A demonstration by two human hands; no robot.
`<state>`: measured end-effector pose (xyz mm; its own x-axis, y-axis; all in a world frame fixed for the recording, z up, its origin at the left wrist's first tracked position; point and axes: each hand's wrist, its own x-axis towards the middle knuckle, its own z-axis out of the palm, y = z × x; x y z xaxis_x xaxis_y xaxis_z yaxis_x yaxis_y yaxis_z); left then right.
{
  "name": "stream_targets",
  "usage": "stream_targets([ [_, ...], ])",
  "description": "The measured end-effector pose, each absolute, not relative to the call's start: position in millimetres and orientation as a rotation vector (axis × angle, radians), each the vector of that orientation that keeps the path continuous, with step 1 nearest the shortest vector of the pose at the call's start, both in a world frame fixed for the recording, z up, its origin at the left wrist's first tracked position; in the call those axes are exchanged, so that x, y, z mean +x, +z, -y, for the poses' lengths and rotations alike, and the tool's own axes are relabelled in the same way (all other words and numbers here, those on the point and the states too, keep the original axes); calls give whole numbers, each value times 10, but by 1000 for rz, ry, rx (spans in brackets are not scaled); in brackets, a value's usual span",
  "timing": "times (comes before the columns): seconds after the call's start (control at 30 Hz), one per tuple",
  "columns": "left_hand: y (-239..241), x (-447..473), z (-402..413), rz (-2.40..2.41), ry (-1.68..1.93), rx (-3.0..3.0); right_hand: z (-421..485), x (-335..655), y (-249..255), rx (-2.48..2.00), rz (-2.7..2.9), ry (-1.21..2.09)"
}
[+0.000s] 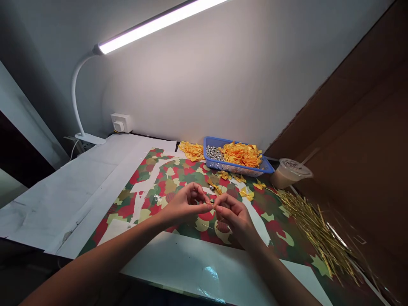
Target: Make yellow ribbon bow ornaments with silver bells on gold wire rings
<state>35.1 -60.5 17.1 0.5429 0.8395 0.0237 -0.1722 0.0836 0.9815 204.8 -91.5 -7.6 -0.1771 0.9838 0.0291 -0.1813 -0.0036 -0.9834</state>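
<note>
My left hand (185, 205) and my right hand (234, 216) meet fingertip to fingertip above a red, green and cream patterned sheet (153, 187). Both are pinched on one small yellowish piece (212, 204), too small to name. A few yellow fabric bows (247, 194) lie on the sheet just beyond my hands. Farther back stands a blue basket (236, 169) holding orange-yellow fabric pieces and small silver beads (213, 153).
A heap of gold twist ties (314, 227) lies at the right. A lidded plastic cup (288, 173) stands by the basket. More orange pieces (191, 150) are piled left of the basket. A white clamp lamp (86, 138) and a wall socket (121, 123) are at the back left. A brown board (357, 140) walls the right side.
</note>
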Motion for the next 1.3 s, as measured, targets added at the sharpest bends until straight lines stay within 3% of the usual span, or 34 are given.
stream_targets([
  [1.3, 253, 259, 554, -706, 959, 1479, 938, 2079, -32, -973, 1197, 1357],
])
